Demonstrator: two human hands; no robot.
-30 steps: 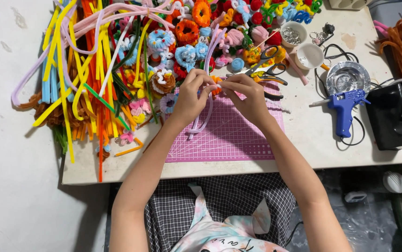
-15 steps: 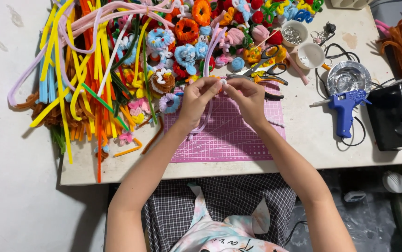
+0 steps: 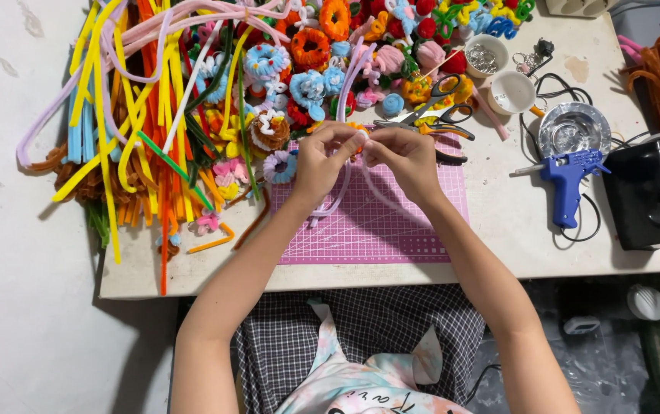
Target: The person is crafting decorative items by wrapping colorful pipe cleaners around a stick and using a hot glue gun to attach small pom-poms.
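While both hands meet above the far edge of the pink gridded cutting mat (image 3: 391,222), the left hand (image 3: 322,157) and the right hand (image 3: 403,157) pinch a pale pink fuzzy chenille stem (image 3: 343,192) between thumbs and fingertips, each grip closed narrow on it. A small orange fuzzy piece (image 3: 359,130) shows right where the fingertips come together. The stem loops down from the hands onto the mat, and another length of it runs up and away toward the far side of the pale surface (image 3: 498,245).

To the left lies a heap of long chenille stems in yellow, orange, blue and lilac (image 3: 130,130). Beyond the hands sits a pile of finished fuzzy flowers and rings in many colours (image 3: 314,69).

Just right of the hands lie scissors with black handles (image 3: 437,115). Farther off stand two small white round cups: the far cup (image 3: 486,55) holds what look like small metal rings, while the contents of the nearer cup (image 3: 511,92) cannot be told. A round silvery foil dish (image 3: 574,126) lies to the right of them, with a blue glue gun (image 3: 567,180) just near of it. A black machine (image 3: 648,192) stands at the right edge.
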